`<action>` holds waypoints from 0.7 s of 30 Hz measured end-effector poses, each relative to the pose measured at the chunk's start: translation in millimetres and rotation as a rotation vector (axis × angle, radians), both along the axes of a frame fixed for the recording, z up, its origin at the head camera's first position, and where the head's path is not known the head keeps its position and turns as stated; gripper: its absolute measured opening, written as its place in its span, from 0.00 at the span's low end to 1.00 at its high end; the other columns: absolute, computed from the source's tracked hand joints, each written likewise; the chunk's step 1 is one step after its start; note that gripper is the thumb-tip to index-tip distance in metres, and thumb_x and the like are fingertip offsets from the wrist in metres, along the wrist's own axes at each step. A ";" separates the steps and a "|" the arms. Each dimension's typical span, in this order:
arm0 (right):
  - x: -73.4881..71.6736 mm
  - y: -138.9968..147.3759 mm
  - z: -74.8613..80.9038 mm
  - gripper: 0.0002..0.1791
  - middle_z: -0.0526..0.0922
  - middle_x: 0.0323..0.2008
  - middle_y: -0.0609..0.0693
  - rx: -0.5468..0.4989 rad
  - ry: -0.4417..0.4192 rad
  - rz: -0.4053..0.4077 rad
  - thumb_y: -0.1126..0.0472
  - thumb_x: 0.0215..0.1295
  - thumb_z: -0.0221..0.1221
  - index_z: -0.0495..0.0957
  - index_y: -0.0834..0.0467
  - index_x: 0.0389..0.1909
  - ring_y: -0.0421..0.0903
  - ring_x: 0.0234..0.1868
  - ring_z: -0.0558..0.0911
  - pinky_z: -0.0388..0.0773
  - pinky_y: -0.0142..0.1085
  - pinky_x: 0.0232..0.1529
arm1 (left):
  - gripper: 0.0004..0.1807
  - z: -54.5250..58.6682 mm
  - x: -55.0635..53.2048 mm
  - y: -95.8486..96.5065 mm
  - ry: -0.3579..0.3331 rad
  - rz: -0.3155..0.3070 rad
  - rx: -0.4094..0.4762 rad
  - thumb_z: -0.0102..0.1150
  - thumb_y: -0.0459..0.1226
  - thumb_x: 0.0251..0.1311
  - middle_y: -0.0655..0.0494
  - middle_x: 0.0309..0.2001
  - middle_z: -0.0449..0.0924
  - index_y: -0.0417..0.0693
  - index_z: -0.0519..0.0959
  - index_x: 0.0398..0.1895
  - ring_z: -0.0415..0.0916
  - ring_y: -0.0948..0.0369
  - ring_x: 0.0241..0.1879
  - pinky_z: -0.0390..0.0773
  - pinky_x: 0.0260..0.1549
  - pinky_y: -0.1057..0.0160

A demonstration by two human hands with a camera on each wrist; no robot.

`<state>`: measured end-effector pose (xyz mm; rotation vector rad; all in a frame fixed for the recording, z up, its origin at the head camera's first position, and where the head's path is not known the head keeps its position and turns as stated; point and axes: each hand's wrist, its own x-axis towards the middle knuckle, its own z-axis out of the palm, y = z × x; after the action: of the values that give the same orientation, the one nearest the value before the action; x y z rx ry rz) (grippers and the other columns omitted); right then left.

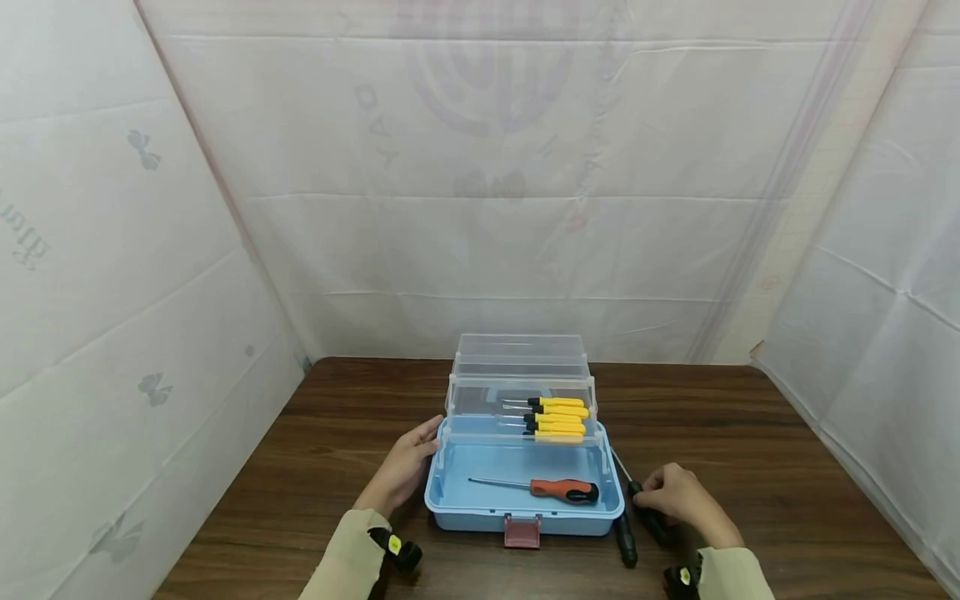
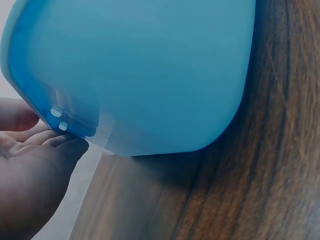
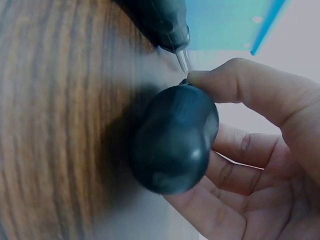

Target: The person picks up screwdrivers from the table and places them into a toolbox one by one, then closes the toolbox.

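The head view shows, at far left, white cloth (image 1: 97,250) printed with faint bows, slanting down beside the brown wooden surface (image 1: 277,475). Next comes the left hand (image 1: 401,473), below it a pale sleeve (image 1: 348,554); its grip pinches the blue box (image 1: 472,522) by the left edge, and the left wrist view puts thumb and fingers on either side of that edge. The box stands open on the surface, in the middle between the hands, its clear lid (image 1: 517,346) tipped back. Inside lies an orange screwdriver (image 1: 555,488), tip to the left, handle to the right. A pink latch (image 1: 522,533) hangs at the front. Behind, toward the right, yellow screwdrivers (image 1: 558,419) lie in a row in a clear tray (image 1: 467,396). Just beside the box's right side is a black screwdriver (image 1: 626,543); a second black handle (image 3: 170,150) is grasped in the right hand (image 1: 678,496), its grip closed round it with thumb and fingers.
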<state>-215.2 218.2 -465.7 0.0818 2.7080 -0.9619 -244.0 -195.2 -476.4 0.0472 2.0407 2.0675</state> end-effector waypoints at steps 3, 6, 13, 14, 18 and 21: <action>0.2 3.0 -2.0 0.08 0.78 0.23 0.49 -0.001 0.012 0.003 0.61 0.52 0.66 0.80 0.62 0.24 0.43 0.23 0.77 0.78 0.35 0.24 | 0.28 -0.1 1.8 0.5 -0.008 0.002 -0.009 0.36 0.29 0.72 0.37 0.75 0.46 0.37 0.51 0.74 0.44 0.43 0.75 0.50 0.70 0.42; -0.4 5.3 -2.6 0.08 0.78 0.23 0.48 -0.012 0.018 0.007 0.61 0.52 0.66 0.80 0.62 0.24 0.43 0.24 0.77 0.78 0.35 0.24 | 0.28 0.0 3.7 1.0 -0.013 0.004 -0.009 0.36 0.29 0.72 0.37 0.75 0.45 0.37 0.50 0.74 0.44 0.43 0.75 0.50 0.70 0.42; -5.1 9.0 4.3 0.08 0.79 0.24 0.48 -0.006 0.067 0.035 0.60 0.52 0.66 0.82 0.62 0.27 0.42 0.26 0.76 0.76 0.35 0.26 | 0.28 1.4 4.0 2.0 -0.007 0.012 -0.003 0.36 0.30 0.72 0.37 0.75 0.45 0.37 0.50 0.74 0.44 0.43 0.75 0.50 0.70 0.42; -5.7 9.5 5.7 0.08 0.79 0.24 0.48 0.001 0.084 0.039 0.60 0.52 0.66 0.82 0.63 0.27 0.42 0.26 0.75 0.75 0.35 0.26 | 0.28 1.3 3.5 2.1 -0.007 0.014 -0.002 0.36 0.30 0.72 0.37 0.75 0.45 0.37 0.51 0.74 0.44 0.43 0.75 0.50 0.70 0.42; -7.2 10.4 13.3 0.10 0.81 0.25 0.49 0.015 0.132 0.053 0.61 0.51 0.65 0.83 0.64 0.29 0.43 0.27 0.75 0.75 0.36 0.28 | 0.28 0.8 2.3 1.6 -0.006 0.016 0.001 0.36 0.30 0.72 0.38 0.76 0.45 0.38 0.51 0.74 0.44 0.43 0.75 0.50 0.70 0.42; -8.3 10.7 19.5 0.11 0.82 0.28 0.50 0.011 0.142 0.059 0.61 0.52 0.65 0.83 0.66 0.31 0.44 0.28 0.76 0.77 0.38 0.29 | 0.28 0.3 2.3 1.1 -0.003 0.013 0.007 0.36 0.30 0.72 0.38 0.76 0.45 0.38 0.51 0.74 0.43 0.44 0.75 0.50 0.70 0.42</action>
<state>-223.6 228.9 -446.2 -0.0661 2.8265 -0.9706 -241.7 -194.1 -476.1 0.0318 2.0371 2.0813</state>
